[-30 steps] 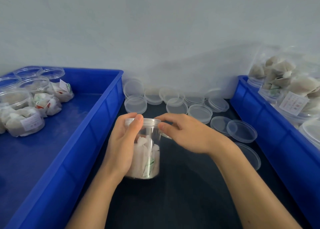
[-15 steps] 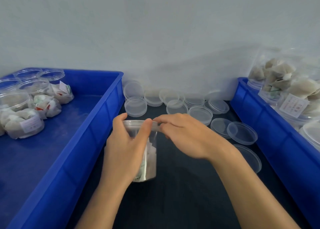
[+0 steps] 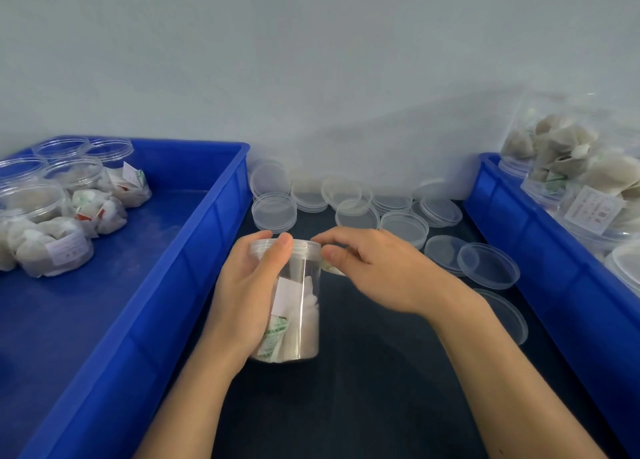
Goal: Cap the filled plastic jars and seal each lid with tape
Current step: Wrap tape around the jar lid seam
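On the dark desk (image 3: pixel 363 389), between two blue bins, a clear plastic jar (image 3: pixel 298 306) of white sachets stands upright with its lid (image 3: pixel 304 247) on, the left hand (image 3: pixel 249 295) wrapped around its side with the fingers curled over the lid's rim. The right hand (image 3: pixel 377 271) pinches at the lid's right edge between thumb and forefinger, where a bit of translucent tape (image 3: pixel 330 268) seems to show. Loose clear lids (image 3: pixel 381 205) lie scattered behind, capped jars (image 3: pixel 52 233) sit in the left bin (image 3: pixel 156 268), and more filled jars (image 3: pixel 588 188) in the right bin (image 3: pixel 540 257).
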Demonstrator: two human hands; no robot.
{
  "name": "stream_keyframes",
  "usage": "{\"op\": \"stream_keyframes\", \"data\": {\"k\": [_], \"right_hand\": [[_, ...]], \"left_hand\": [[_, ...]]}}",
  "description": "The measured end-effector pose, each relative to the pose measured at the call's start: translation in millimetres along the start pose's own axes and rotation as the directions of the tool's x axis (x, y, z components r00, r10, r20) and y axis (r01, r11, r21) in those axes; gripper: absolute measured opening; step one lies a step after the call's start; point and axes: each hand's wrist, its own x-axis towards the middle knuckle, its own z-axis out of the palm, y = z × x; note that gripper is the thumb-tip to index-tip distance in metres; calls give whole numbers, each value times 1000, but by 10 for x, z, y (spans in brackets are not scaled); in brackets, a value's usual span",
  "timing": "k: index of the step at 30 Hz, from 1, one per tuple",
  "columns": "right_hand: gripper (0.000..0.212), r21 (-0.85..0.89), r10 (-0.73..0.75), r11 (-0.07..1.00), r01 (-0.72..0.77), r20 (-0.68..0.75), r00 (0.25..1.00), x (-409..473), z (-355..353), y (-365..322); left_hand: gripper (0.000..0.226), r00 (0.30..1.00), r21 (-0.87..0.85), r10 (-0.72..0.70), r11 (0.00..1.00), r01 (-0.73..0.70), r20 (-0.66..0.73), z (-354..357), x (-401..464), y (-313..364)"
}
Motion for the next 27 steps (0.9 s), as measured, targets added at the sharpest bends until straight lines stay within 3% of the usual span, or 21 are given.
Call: {"op": "stream_keyframes", "data": {"k": [7, 12, 16, 18, 22, 27], "right_hand": [[27, -14, -19, 1000, 19, -8, 1000, 0, 41, -45], [28, -20, 8, 1000, -8, -1, 1000, -21, -2, -91], [29, -106, 8, 994, -10, -18, 1000, -32, -17, -167], [30, -123, -8, 992, 3, -39, 999, -45, -10, -237], [34, -47, -15, 999, 15, 0, 1000, -63, -41, -283], [36, 31, -33, 999, 31, 36, 999, -64, -73, -163]], "left_hand": [[56, 998, -37, -39, 998, 40, 42, -12, 16, -50], [70, 999, 174, -45, 984, 45, -9, 39, -19, 47], [53, 989, 296, 52, 955, -8, -142, 26, -49, 57], [50, 986, 282, 83, 959, -40, -142, 45, -75, 52], [65, 988, 259, 103, 963, -70, -115, 86, -88, 74], [56, 989, 145, 47, 989, -27, -139, 44, -60, 33]]}}
